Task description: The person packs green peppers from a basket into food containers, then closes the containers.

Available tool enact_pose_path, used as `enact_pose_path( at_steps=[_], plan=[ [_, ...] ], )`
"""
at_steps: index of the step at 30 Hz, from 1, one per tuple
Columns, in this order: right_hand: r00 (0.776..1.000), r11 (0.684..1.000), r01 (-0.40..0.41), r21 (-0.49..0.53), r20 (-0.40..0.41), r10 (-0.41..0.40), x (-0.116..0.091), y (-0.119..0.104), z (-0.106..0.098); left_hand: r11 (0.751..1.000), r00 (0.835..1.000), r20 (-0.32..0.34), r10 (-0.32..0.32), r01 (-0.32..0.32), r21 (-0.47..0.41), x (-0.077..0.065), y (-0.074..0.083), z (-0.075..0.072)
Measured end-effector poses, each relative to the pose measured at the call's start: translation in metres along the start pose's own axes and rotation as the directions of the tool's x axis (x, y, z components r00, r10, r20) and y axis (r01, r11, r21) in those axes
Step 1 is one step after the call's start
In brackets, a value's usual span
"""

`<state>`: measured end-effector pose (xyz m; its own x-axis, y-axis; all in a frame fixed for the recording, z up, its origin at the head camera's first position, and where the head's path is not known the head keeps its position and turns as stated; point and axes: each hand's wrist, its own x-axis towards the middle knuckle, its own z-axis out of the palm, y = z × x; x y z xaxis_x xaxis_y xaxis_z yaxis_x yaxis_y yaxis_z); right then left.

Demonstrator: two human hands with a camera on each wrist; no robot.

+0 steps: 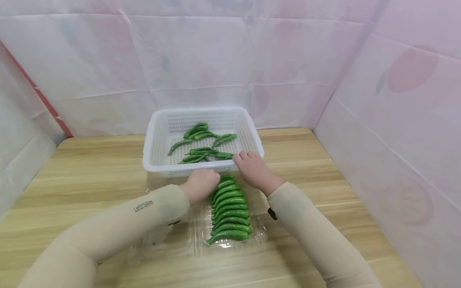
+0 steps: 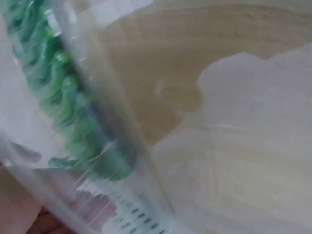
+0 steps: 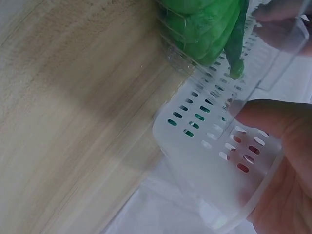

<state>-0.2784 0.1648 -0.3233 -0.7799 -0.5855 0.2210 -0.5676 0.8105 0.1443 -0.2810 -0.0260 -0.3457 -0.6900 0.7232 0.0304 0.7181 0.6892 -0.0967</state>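
Observation:
A clear plastic clamshell container lies spread on the table, with a column of green chili peppers in its right half. My left hand is curled at the container's far edge and seems to hold it; its fingertips are hidden in the head view. Through the plastic, fingers show in the left wrist view. My right hand grips the front rim of a white perforated basket. Its fingers go over the rim, and its thumb lies outside, by the container's edge.
Several loose green peppers lie in the basket. The wooden table is bounded by a pale fruit-print sheet behind and another sheet on the right.

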Motion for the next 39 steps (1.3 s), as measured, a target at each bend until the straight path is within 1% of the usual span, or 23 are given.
enact_pose_path(
  at_steps=[3,5,6,8,10,13,15,17,18,19,20,22,24,26,28,30,32,35,37,39],
  plan=[
    [1.0,1.0,-0.007,0.001,0.004,0.007,0.002,-0.001,-0.002,0.999,1.0,0.007,0.021,-0.021,0.03,-0.002,-0.001,-0.004],
    [1.0,1.0,-0.018,-0.003,0.009,0.018,0.003,-0.001,-0.002,0.998,0.999,0.023,0.043,-0.044,0.033,-0.002,-0.002,-0.004],
    [1.0,1.0,-0.025,-0.003,0.012,0.025,0.003,-0.001,-0.002,0.998,0.998,0.054,0.045,-0.047,0.032,-0.003,0.0,-0.009],
    [0.999,0.999,-0.034,-0.007,0.018,0.034,0.004,-0.001,-0.003,0.997,0.995,0.069,0.066,-0.069,0.036,-0.002,0.001,-0.007],
    [0.999,0.999,-0.041,-0.007,0.029,0.041,0.005,-0.001,-0.003,0.995,0.994,0.069,0.086,-0.089,0.044,-0.002,0.001,-0.005],
    [0.998,0.999,-0.046,0.001,0.051,0.046,0.006,-0.001,-0.003,0.987,0.99,0.037,0.133,-0.136,0.082,-0.002,0.003,-0.008],
    [0.996,0.999,-0.053,0.013,0.072,0.052,0.006,-0.002,-0.004,0.982,0.986,-0.008,0.167,-0.166,0.091,-0.004,0.002,-0.019],
    [0.994,0.997,-0.066,0.029,0.089,0.063,0.007,-0.004,-0.006,0.978,0.978,-0.077,0.192,-0.185,0.093,-0.005,-0.002,-0.037],
    [0.992,0.997,-0.075,0.033,0.1,0.071,0.008,-0.005,-0.006,0.981,0.977,-0.105,0.185,-0.177,0.081,-0.005,-0.006,-0.048],
    [0.991,0.996,-0.085,0.037,0.109,0.08,0.008,-0.005,-0.007,0.985,0.977,-0.128,0.168,-0.16,0.071,-0.005,-0.01,-0.06],
    [0.989,0.994,-0.097,0.043,0.119,0.092,0.008,-0.006,-0.008,0.99,0.98,-0.141,0.138,-0.132,0.052,-0.003,-0.016,-0.071],
    [0.985,0.993,-0.113,0.038,0.137,0.107,0.009,-0.007,-0.009,0.998,0.99,-0.13,0.063,-0.064,0.004,0.002,-0.032,-0.089],
    [0.982,0.993,-0.117,0.029,0.152,0.112,0.009,-0.009,-0.009,0.999,0.998,-0.063,-0.015,0.012,-0.051,0.008,-0.049,-0.102],
    [0.982,0.993,-0.112,0.022,0.157,0.108,0.008,-0.011,-0.009,0.995,0.999,0.003,-0.055,0.055,-0.078,0.016,-0.065,-0.109],
    [0.983,0.995,-0.097,0.012,0.159,0.094,0.007,-0.013,-0.009,0.993,0.995,0.075,-0.065,0.072,-0.091,0.024,-0.077,-0.113],
    [0.986,0.996,-0.089,0.012,0.142,0.087,0.004,-0.015,-0.009,0.995,0.988,0.142,-0.06,0.07,-0.069,0.033,-0.085,-0.113],
    [0.99,0.997,-0.078,0.008,0.122,0.076,0.002,-0.017,-0.008,0.997,0.976,0.212,-0.053,0.065,-0.047,0.042,-0.09,-0.111],
    [0.991,0.997,-0.076,0.01,0.11,0.075,0.0,-0.021,-0.007,0.997,0.949,0.307,-0.067,0.079,-0.027,0.054,-0.096,-0.102],
    [0.989,0.996,-0.086,0.006,0.12,0.085,0.0,-0.025,-0.007,0.994,0.928,0.362,-0.085,0.105,-0.036,0.06,-0.099,-0.095],
    [0.985,0.995,-0.1,0.002,0.139,0.099,0.0,-0.029,-0.006,0.992,0.91,0.403,-0.098,0.123,-0.037,0.063,-0.104,-0.087]
  ],
)
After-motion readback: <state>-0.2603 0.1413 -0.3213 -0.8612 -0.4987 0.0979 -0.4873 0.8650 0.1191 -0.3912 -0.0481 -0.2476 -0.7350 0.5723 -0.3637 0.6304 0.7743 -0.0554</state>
